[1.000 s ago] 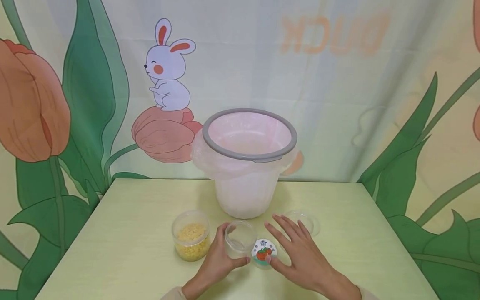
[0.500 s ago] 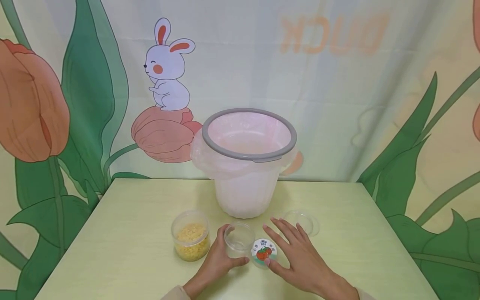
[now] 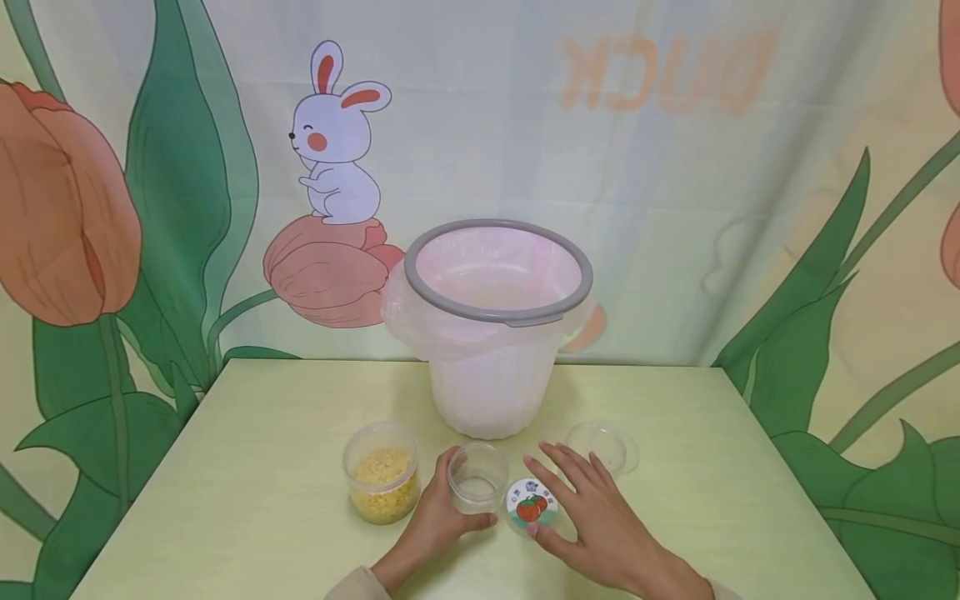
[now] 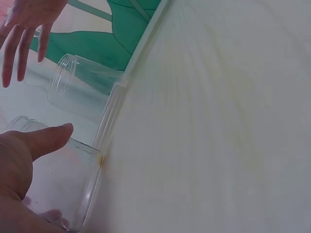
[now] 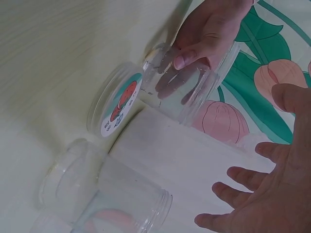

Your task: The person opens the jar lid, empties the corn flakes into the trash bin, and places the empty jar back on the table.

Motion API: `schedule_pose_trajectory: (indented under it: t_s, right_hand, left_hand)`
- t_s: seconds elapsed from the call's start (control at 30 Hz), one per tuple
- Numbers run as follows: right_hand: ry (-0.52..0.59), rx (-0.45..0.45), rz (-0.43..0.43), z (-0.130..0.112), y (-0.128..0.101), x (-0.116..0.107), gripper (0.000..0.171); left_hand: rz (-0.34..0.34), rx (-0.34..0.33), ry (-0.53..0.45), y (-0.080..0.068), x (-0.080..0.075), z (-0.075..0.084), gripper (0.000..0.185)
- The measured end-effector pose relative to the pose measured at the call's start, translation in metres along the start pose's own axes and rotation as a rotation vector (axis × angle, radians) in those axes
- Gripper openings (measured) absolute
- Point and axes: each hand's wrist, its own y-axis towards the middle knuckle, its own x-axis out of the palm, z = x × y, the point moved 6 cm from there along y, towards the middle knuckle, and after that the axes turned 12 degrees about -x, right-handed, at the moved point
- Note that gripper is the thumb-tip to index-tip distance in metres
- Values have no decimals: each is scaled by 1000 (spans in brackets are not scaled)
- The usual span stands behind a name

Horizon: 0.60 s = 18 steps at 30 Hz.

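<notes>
Near the table's (image 3: pixel 262 467) front edge, the left hand (image 3: pixel 435 521) grips an empty jar (image 3: pixel 477 486); the right hand (image 3: pixel 592 521), fingers spread and holding nothing, rests beside a lid (image 3: pixel 531 504).

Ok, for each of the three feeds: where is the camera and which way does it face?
Head: above the table, facing forward and down at both hands, the bin and the backdrop.
Left wrist: low beside the left hand, looking across the tabletop past the empty jar it grips.
Right wrist: low behind the open right hand, facing the labelled lid.
All three share the empty jar.
</notes>
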Motion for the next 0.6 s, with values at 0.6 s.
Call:
schedule_pose_trajectory:
  t_s: [0.6]
  right_hand:
    - [-5,3,17,-5,3,-3,74]
  left_hand:
    - [27,-13,-84,-7,-12,12,120]
